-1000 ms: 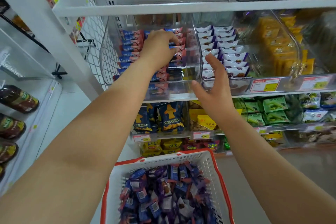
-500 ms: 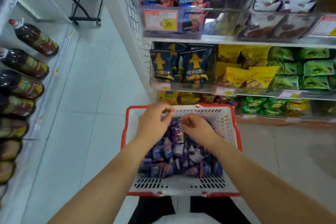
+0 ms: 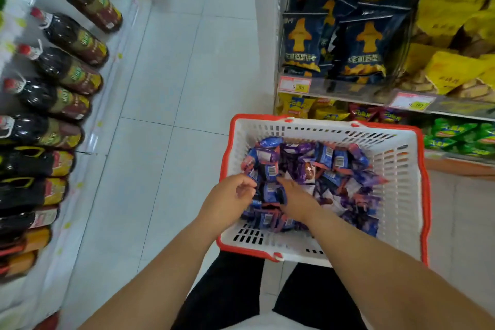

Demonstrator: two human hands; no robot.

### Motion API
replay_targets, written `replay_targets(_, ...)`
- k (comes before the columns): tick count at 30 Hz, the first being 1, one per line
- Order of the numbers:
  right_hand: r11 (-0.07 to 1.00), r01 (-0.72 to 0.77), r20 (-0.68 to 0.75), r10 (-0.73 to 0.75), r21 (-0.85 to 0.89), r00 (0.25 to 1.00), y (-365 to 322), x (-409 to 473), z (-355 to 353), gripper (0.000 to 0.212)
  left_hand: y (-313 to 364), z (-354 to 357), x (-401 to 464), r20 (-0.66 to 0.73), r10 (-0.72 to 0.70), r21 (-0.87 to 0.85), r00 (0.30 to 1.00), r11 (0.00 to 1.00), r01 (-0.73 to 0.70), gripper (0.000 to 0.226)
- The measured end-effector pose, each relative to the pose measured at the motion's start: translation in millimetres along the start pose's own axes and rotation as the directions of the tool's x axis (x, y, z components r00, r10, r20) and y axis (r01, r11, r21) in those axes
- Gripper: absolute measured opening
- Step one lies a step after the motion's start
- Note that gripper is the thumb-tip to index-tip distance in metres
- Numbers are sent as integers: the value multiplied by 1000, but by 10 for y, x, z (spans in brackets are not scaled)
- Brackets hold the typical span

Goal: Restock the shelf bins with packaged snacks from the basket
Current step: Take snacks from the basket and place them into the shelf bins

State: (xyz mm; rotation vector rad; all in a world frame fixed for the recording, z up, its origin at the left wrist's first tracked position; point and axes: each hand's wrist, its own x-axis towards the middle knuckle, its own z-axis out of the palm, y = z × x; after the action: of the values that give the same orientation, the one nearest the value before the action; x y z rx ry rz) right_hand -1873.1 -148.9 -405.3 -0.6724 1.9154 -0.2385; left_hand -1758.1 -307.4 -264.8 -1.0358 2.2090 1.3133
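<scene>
Head view, looking down an aisle. White basket [image 3: 401, 195] with a red rim sits on the floor [image 3: 174, 75] just in front of the person's legs, beside the foot of the shelf unit [image 3: 278, 35]. Inside it lies a loose heap of small blue and purple snack packets [image 3: 334, 169], piled toward the near and middle part of the basket. Both forearms reach down into it from the bottom of the frame. Left hand [image 3: 230, 201] is at the basket's left wall, fingers curled with the tips close together at the edge of the heap; whether they pinch a packet cannot be told, the frame is soft there. Right hand [image 3: 296, 198] lies palm down in the heap, fingers curled around a blue packet [image 3: 272, 190]. On the shelf above the basket, clear bins hold dark blue bags [image 3: 361, 48] and yellow bags [image 3: 450, 67], with price tags [image 3: 294, 85] along the shelf edge. Across the aisle, a row of dark bottles [image 3: 72, 35] with red caps lies along a low shelf.
</scene>
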Motion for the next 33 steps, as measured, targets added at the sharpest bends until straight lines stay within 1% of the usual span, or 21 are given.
replay_targets(1,1000,-14,-15,14,-9,1000,12,18,13,78,-20,-17,-3,-3,0,-6,1000,1000,0,13)
replay_targets(2,1000,-24,-28,24,13,999,23,28,11,66,-28,-34,-9,-6,-3,-14,1000,1000,3,13)
replay_targets(4,993,-42,-65,49,107,997,-4,-45,-73,37,-26,-54,-16,-13,-12,-31,1000,999,11,13)
replay_targets(5,986,-39,-89,54,164,995,-33,-121,-133,26,-28,-51,-18,-14,-12,-37,1000,999,11,13)
replay_targets(7,964,10,-187,41,266,981,-81,-274,-254,19,14,-41,-37,-14,-9,-64,1000,998,8,13)
replay_targets(10,908,211,-414,-46,362,909,-249,-584,-514,22,137,-33,-38,-30,9,-131,1000,991,-13,15)
replay_targets(12,829,338,-488,-91,446,868,-397,-862,-753,29,321,-66,-42,-37,34,-170,999,985,-40,19)
replay_targets(15,756,414,-473,-157,507,867,-564,-1225,-1151,46,678,-178,4,6,83,-255,997,964,-79,38)
replay_targets(16,743,437,-474,-183,506,861,-575,-1325,-1281,49,828,-222,14,20,129,-265,992,957,-119,42)
replay_targets(19,705,510,-515,-236,493,824,-545,-1518,-1605,58,1239,-303,75,-7,262,-245,965,935,-256,38)
replay_targets(21,691,550,-559,-249,470,791,-508,-1629,-1788,64,1496,-333,108,-40,310,-245,950,918,-311,40)
replay_targets(24,690,575,-617,-234,439,752,-424,-1778,-2048,64,1879,-361,110,-10,412,-233,911,885,-403,51)
replay_targets(26,684,604,-650,-246,409,719,-371,-1881,-2236,59,2103,-384,111,3,468,-219,884,863,-456,46)
replay_targets(28,646,655,-709,-241,393,663,-352,-2030,-2453,51,2318,-427,120,-32,513,-220,858,834,-507,37)
replay_targets(29,641,678,-753,-229,360,616,-347,-2125,-2580,46,2419,-452,132,-64,533,-220,844,817,-533,35)
replay_targets(30,651,698,-810,-214,299,546,-338,-2228,-2722,40,2528,-488,136,-100,548,-220,830,802,-556,34)
replay_targets(33,693,714,-947,-154,99,282,-323,-2510,-3231,29,2895,-623,142,-215,591,-224,778,745,-628,30)
